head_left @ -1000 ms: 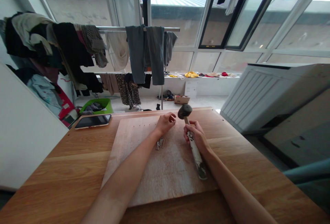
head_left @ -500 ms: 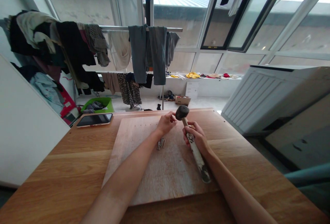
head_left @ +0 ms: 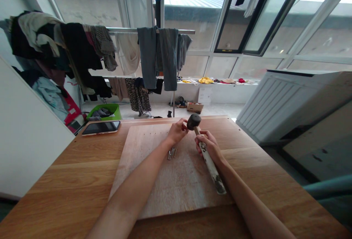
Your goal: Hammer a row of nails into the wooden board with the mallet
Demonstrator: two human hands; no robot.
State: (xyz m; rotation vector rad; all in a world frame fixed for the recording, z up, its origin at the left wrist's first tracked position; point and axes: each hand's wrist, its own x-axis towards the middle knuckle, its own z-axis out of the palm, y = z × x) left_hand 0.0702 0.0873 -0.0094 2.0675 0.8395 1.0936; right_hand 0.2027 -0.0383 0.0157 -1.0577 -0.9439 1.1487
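Observation:
A pale wooden board (head_left: 176, 180) lies on the wooden table (head_left: 68, 173). My right hand (head_left: 207, 145) is closed round the light handle of a mallet (head_left: 205, 151); its black head is raised just above the board's far part. My left hand (head_left: 177, 131) rests on the board beside the mallet head, fingers pinched together on something too small to make out. A few loose metal nails (head_left: 171, 153) lie on the board just below my left wrist. A row of tiny dots runs along the board's far edge.
A phone (head_left: 101, 127) lies face up at the table's far left corner. A white panel (head_left: 24, 136) leans at the left. A white ribbed cabinet (head_left: 288, 99) stands to the right. Behind the table stands a drying rack (head_left: 154, 32) hung with clothes, and a green basket (head_left: 104, 111).
The mallet head has come down and to the left, close against my left hand's fingertips. My left hand has stayed pinched in place.

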